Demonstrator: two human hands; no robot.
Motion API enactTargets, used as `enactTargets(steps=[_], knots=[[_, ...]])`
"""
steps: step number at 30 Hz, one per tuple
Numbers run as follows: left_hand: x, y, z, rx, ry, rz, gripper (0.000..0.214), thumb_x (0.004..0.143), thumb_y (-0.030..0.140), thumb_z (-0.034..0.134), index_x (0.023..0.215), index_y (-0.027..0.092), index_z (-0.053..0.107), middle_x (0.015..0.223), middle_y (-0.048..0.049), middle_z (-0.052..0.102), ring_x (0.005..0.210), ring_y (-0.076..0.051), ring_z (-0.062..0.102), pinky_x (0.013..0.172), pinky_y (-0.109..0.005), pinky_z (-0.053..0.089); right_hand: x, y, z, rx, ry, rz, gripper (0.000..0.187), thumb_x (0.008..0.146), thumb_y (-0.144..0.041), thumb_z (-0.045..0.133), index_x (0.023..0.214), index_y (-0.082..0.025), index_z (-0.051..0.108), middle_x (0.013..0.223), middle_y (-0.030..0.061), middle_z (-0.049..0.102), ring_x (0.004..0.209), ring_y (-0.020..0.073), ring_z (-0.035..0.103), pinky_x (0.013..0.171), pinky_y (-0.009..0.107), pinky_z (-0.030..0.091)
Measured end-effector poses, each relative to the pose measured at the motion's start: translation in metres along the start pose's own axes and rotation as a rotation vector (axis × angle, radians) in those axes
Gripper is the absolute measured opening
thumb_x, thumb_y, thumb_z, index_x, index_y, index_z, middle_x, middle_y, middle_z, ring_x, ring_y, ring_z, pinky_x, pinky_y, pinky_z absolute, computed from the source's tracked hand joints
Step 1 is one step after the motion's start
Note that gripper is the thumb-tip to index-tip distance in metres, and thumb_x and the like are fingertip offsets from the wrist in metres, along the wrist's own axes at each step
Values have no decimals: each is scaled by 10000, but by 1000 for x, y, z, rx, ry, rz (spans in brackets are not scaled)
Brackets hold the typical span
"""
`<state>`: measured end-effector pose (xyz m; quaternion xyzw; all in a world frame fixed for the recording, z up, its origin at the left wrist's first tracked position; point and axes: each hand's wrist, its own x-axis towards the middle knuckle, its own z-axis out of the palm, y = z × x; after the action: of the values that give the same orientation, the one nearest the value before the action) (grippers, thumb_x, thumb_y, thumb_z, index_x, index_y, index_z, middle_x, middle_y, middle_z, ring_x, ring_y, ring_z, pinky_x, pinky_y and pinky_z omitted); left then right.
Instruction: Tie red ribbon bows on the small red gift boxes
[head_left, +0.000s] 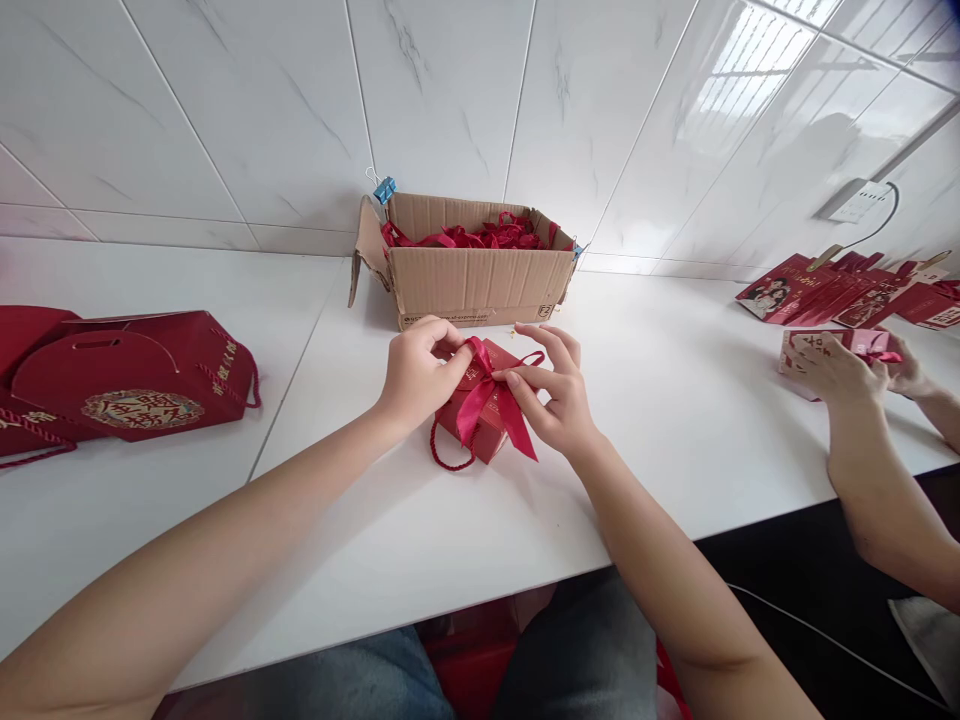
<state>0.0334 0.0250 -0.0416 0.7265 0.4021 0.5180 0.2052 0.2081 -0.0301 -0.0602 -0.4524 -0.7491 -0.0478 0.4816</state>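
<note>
A small red gift box [491, 440] with a twisted cord handle [448, 464] lies on the white table in front of me. Across its top is a red ribbon [514, 425] tied in a bow, its two tails hanging toward me. My left hand [421, 372] pinches the bow's left loop between thumb and fingers. From the other side, my right hand [553, 392] has thumb and forefinger closed on the ribbon by the right loop, with its other fingers raised. The box's far side is partly hidden by my hands.
Behind the gift box stands a cardboard box [480, 280] full of red ribbons [502, 232], with blue binder clips [385, 190] on it. Larger red boxes [142, 380] sit at left. At right, a co-worker's hands [847, 365] hold a ribboned box, near several red boxes [795, 290].
</note>
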Motion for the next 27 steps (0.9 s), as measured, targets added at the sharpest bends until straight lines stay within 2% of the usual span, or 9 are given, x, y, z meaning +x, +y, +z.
enactTargets(steps=[8, 11, 15, 17, 21, 24, 27], knots=[[0, 1, -2, -194, -81, -216, 90, 725, 256, 634, 708, 173, 602, 710, -13, 644, 656, -142, 599, 603, -267, 490, 1, -2, -3, 20, -20, 28, 270, 913, -289, 484, 881, -274, 751, 1360, 53, 524, 1300, 297, 394, 1084, 540, 351], [-2, -5, -2, -339, -134, -278, 140, 726, 295, 637, 795, 182, 592, 784, -19, 665, 715, -158, 629, 638, -278, 509, 1, -1, -8, 59, 24, 88, 300, 935, -305, 422, 1044, -286, 701, 1387, 56, 498, 1316, 277, 402, 1078, 512, 363], [-5, -23, -1, -523, -186, -259, 217, 750, 332, 571, 920, 198, 580, 955, -50, 677, 910, -200, 648, 764, -320, 526, 2, 9, -17, 213, 34, 232, 433, 890, -269, 372, 1291, -330, 524, 1440, 29, 460, 1353, 271, 387, 1045, 495, 385], [-7, -33, -1, -593, -286, -236, 326, 767, 405, 583, 1028, 212, 569, 1102, -80, 660, 1055, -235, 625, 830, -346, 523, 2, 15, -19, 336, 7, 267, 516, 841, -257, 351, 1340, -335, 455, 1450, 17, 460, 1351, 274, 399, 990, 476, 424], [-8, -45, -8, -653, -626, -227, 587, 776, 530, 636, 1276, 261, 487, 1345, -129, 563, 1197, -297, 574, 897, -406, 516, 5, 23, -18, 496, -28, 291, 563, 817, -290, 278, 1368, -295, 392, 1428, 39, 492, 1334, 261, 431, 929, 438, 448], [-6, -45, -15, -670, -841, -195, 750, 706, 461, 750, 1361, 289, 427, 1334, -131, 583, 1176, -313, 596, 893, -433, 528, 6, 24, -13, 582, -35, 349, 549, 809, -314, 281, 1338, -269, 420, 1399, 60, 518, 1315, 255, 451, 942, 436, 434], [-5, -42, -18, -620, -911, -204, 787, 684, 360, 785, 1374, 301, 413, 1287, -93, 620, 1146, -289, 617, 872, -416, 544, 7, 23, -10, 668, -12, 441, 502, 838, -342, 278, 1300, -256, 454, 1351, 84, 557, 1252, 254, 511, 928, 434, 443]])
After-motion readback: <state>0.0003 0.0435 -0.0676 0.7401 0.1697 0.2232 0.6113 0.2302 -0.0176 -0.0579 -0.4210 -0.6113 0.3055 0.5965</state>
